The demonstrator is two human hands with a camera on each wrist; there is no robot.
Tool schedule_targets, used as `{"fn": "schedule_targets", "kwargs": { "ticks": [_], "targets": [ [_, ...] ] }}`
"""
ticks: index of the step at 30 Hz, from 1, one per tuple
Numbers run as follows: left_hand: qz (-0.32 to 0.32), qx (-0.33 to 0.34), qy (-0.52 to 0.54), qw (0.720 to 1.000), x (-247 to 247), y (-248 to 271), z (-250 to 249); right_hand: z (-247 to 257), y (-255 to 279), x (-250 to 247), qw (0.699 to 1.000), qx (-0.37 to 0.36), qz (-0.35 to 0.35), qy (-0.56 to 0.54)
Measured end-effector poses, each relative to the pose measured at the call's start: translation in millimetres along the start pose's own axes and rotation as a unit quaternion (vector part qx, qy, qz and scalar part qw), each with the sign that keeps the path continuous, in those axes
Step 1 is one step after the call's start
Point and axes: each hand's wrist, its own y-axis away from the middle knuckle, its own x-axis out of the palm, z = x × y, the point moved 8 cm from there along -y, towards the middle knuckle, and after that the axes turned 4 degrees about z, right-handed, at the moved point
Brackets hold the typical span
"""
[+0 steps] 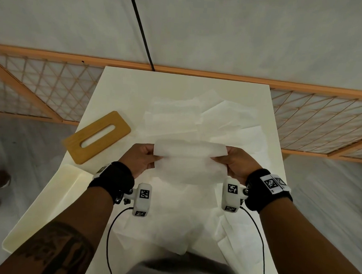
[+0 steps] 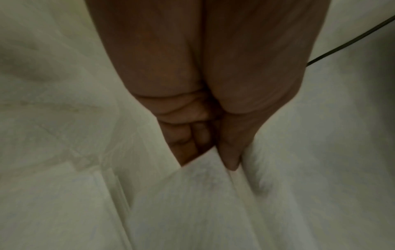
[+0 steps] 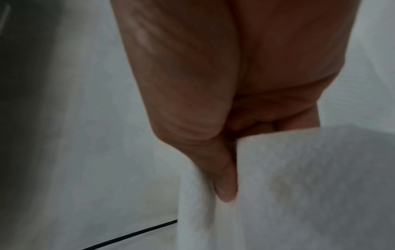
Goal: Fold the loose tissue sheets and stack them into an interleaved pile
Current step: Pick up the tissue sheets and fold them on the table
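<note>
The left hand [image 1: 142,159] pinched the left end of a tissue sheet [image 1: 187,164], thumb pressed on the paper and fingers curled behind it. The right hand [image 1: 236,161] pinched the right end likewise. Both hands were clamped on the same sheet, held apart at its width, above the middle of the bench [image 1: 115,87]. The sheet's far portion was turned over toward the person, forming a rounded fold along the top, with the remainder hanging below the hands. The wrist views confirmed each thumb lay inside the fold against the paper.

Judgement: the folding step was in hand, with the crease not yet set. The next move would call for bringing the edges level, lowering the sheet flat and pressing the fold, then tucking it into a neighbouring sheet.

Loose tissue sheets [image 1: 225,118] lay overlapping across the far half and right side of the bench, and more lay near the front edge below the hands. Whether any formed a finished pile could not be told. A wooden lid with a slot [image 1: 97,137] lay at the left edge. A cream tray [image 1: 46,203] sat at the front-left corner, overhanging. Beyond the far edge ran an orange lattice fence [image 1: 42,87], a grey floor and a black cable [image 1: 139,27].
</note>
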Motion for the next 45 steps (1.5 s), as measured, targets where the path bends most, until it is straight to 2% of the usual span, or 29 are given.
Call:
{"fn": "schedule_targets", "kwargs": {
  "ticks": [7, 10, 13, 17, 20, 25, 30, 34, 36, 40, 45],
  "targets": [
    [0.017, -0.036, -0.055, 0.998, 0, 9, -1, -2, 6, -1, 0.998, 0.026, 0.033, 0.044],
    [0.036, -0.077, -0.001, 0.996, -1, 11, 6, -6, 6, -5, 0.998, 0.046, 0.028, 0.01],
    [0.021, -0.077, 0.032, 0.996, -4, 11, 10, -12, 4, -5, 0.997, 0.06, 0.031, -0.035],
    [-0.004, -0.046, -0.071, 0.996, -7, 14, 19, -23, 1, -3, 0.997, 0.056, 0.027, 0.044],
    [-0.004, -0.041, -0.187, 0.981, -13, 16, 32, -36, 1, -4, 0.995, 0.062, 0.006, 0.081],
    [-0.006, -0.032, -0.316, 0.948, -9, 27, 44, -60, -2, -6, 0.985, 0.071, -0.038, 0.151],
    [-0.036, -0.043, -0.393, 0.918, -13, 28, 60, -66, -11, -8, 0.958, 0.031, -0.106, 0.266],
    [-0.042, -0.036, -0.49, 0.87, -14, 23, 66, -63, -15, -5, 0.914, 0.026, -0.139, 0.379],
    [-0.035, -0.035, -0.521, 0.852, -15, 22, 69, -54, -19, -3, 0.906, 0.016, -0.164, 0.391],
    [-0.017, -0.012, -0.527, 0.85, -10, 19, 68, -26, -40, 6, 0.911, -0.026, -0.195, 0.364],
    [0.0, 0.002, -0.532, 0.847, -7, 12, 66, -11, -79, 17, 0.931, 0.024, -0.195, 0.308]
  ]
}}
